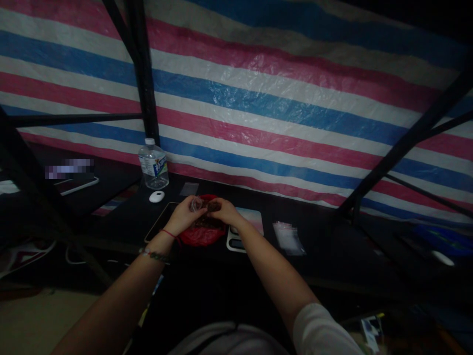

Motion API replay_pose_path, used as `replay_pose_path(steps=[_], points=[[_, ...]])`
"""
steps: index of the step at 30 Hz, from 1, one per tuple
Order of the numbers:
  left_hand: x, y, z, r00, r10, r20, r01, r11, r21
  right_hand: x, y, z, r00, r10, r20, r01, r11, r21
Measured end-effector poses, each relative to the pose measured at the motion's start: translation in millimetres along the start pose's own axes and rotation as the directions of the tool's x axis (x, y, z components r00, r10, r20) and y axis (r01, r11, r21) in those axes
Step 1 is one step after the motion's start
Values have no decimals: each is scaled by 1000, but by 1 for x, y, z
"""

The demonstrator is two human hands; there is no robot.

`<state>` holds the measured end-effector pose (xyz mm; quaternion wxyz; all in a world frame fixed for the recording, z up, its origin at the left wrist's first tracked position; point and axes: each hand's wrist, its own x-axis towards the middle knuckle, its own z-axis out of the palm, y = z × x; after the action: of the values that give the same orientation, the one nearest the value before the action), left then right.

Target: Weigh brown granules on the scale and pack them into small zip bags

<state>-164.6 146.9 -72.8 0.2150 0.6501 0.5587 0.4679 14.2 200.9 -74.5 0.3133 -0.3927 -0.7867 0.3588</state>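
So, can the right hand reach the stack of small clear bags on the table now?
Probably yes. The stack of small clear bags lies just beside the right hand, with bare table between; but that hand is holding something.

Dim light, striped tarp wall (pixel 281 98), black metal frame (pixel 142 74), dark table (pixel 325 236)

Single view, taken from the wearer's head and directed forward and down. The dark worktable (pixel 325 231) is seen at arm's length; the red, white and blue striped plastic tarpaulin (pixel 281 93) fills the background. Dim lighting; nearer edges are possibly cropped.
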Motion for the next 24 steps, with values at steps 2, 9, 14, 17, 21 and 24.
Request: replay_pose_path(steps=[2,9,14,17,21,24], points=[[0,1,-1,999,-14,-35,13,999,-39,-5,4,-11,1000,0,-14,0,1000,-6],[-2,5,-2,986,-135,-102,117,979,-167,-44,30,-65,986,34,-164,-55,991,-123],[-6,17,2,972,-233,19,209,829,-519,-72,54,-89,966,39,-254,-97,971,-220],[-11,31,5,974,-208,89,220,784,-581,-82,59,-94,962,41,-268,-129,940,-317],[-25,50,20,984,-68,164,145,842,-520,-95,38,-94,932,-27,-363,-106,933,-343],[-38,63,38,958,82,274,41,910,-414,-113,6,-90,943,-63,-328,-1,982,-190]])
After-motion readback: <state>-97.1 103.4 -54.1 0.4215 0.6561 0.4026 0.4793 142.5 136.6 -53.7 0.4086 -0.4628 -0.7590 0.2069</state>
